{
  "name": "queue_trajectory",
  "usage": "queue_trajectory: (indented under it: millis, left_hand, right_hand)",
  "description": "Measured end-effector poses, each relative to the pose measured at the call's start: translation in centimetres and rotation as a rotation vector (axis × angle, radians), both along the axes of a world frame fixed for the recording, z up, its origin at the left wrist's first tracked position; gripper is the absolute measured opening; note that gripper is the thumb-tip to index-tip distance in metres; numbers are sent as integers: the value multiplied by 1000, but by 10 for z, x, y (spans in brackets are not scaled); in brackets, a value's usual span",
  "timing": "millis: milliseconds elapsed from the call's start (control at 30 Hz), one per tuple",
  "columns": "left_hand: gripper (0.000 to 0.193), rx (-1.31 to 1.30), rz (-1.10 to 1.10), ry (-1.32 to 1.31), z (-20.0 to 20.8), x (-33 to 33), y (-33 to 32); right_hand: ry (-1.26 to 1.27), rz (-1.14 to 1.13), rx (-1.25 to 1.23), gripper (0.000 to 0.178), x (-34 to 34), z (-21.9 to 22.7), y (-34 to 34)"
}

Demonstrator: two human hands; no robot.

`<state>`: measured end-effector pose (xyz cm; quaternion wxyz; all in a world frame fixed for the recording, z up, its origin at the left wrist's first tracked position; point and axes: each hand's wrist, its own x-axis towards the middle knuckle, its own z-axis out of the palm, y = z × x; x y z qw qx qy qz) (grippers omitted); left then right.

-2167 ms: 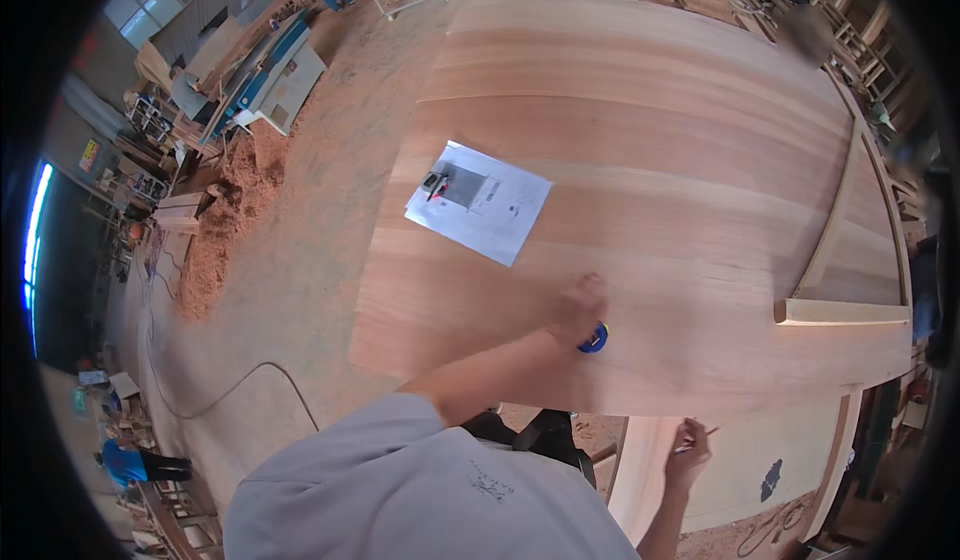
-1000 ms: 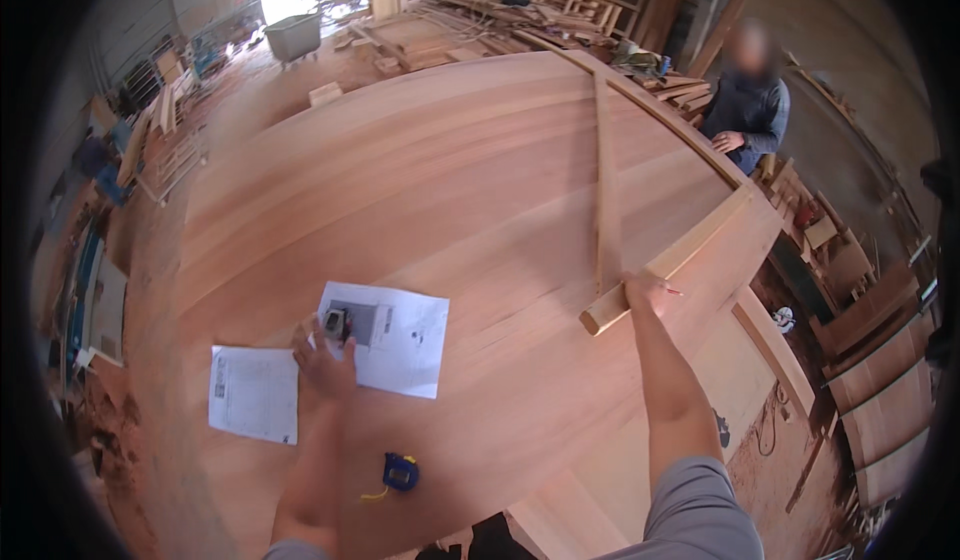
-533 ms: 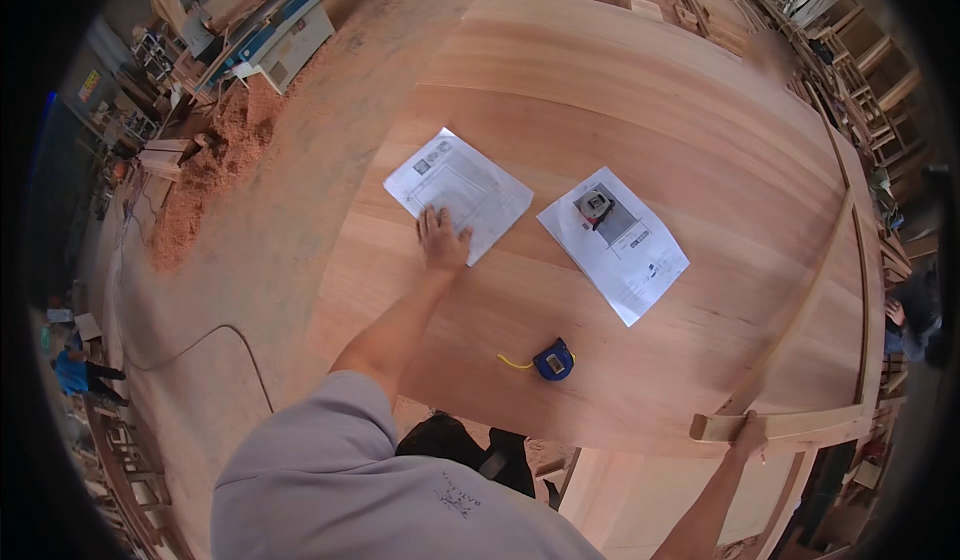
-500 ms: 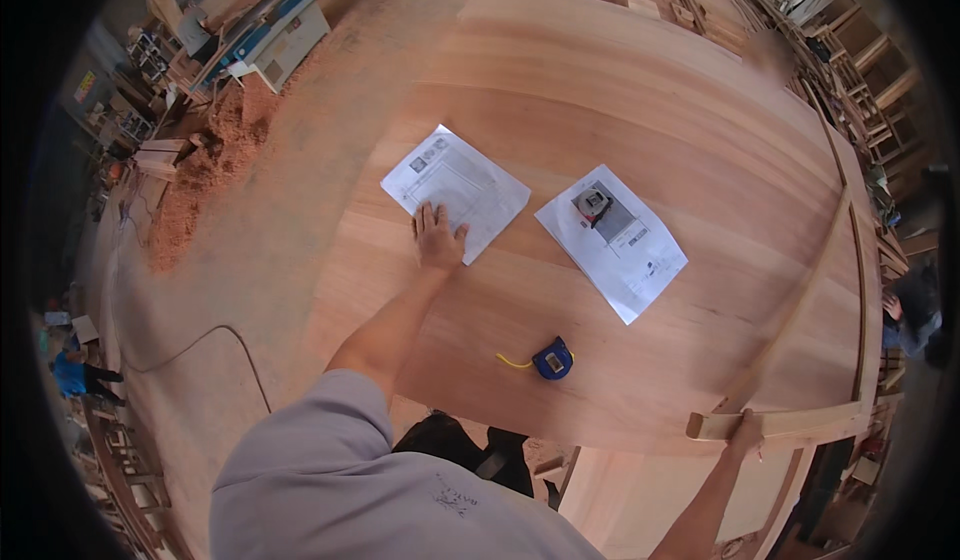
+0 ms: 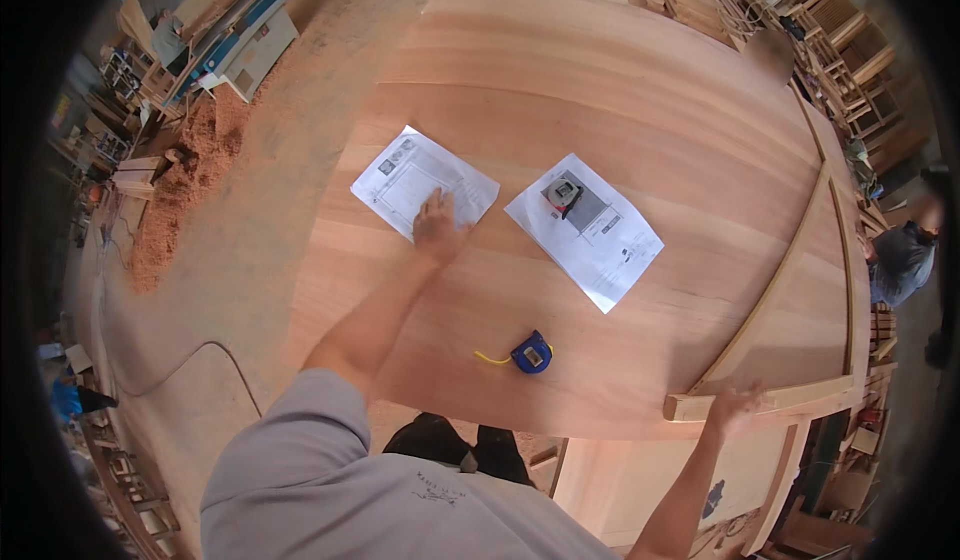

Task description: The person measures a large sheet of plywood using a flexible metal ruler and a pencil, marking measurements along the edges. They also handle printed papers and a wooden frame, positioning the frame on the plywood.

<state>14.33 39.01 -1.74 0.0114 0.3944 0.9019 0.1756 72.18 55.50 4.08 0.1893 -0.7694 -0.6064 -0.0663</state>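
My left hand reaches over the lower edge of a white printed sheet with a line drawing. Its fingers stretch apart over the paper and hold nothing. On the right, my right hand is at a short wooden batten along the table's near edge; its fingers are smeared by motion. A second printed sheet lies to the right of the first, with a grey-and-red tape measure on it. A blue tape measure with a bit of yellow blade out lies nearer to me.
Everything lies on a large wooden panel. Long wooden strips and the batten form a triangle at its right side. A person is beyond the right edge. A saw machine and sawdust heaps are far left.
My left hand has slid rightward across the sheet, its fingers less flat. My right hand has shifted up over the batten, its grip loosened or blurred. The whole view has shifted a little.
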Motion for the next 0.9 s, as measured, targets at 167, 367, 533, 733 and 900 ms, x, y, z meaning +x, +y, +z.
queue_trajectory:
  millis: [167,367,533,733,900]
  left_hand:
    - [67,-111,-294,10,17,-81,32]
    - [70,-429,-533,-153,50,-96,94]
    - [41,-522,-672,-93,32,-123,110]
    - [16,-400,-851,0,27,-154,96]
    - [10,-298,-864,-351,57,-165,90]
  right_hand:
    - [518,860,-100,55,-151,9,25]
    - [313,1060,-236,68,-328,1,39]
    - [139,1010,-364,77,-400,-15,61]
    - [76,958,-342,70,-414,-55,75]
    - [317,862,-395,63,-401,-43,77]
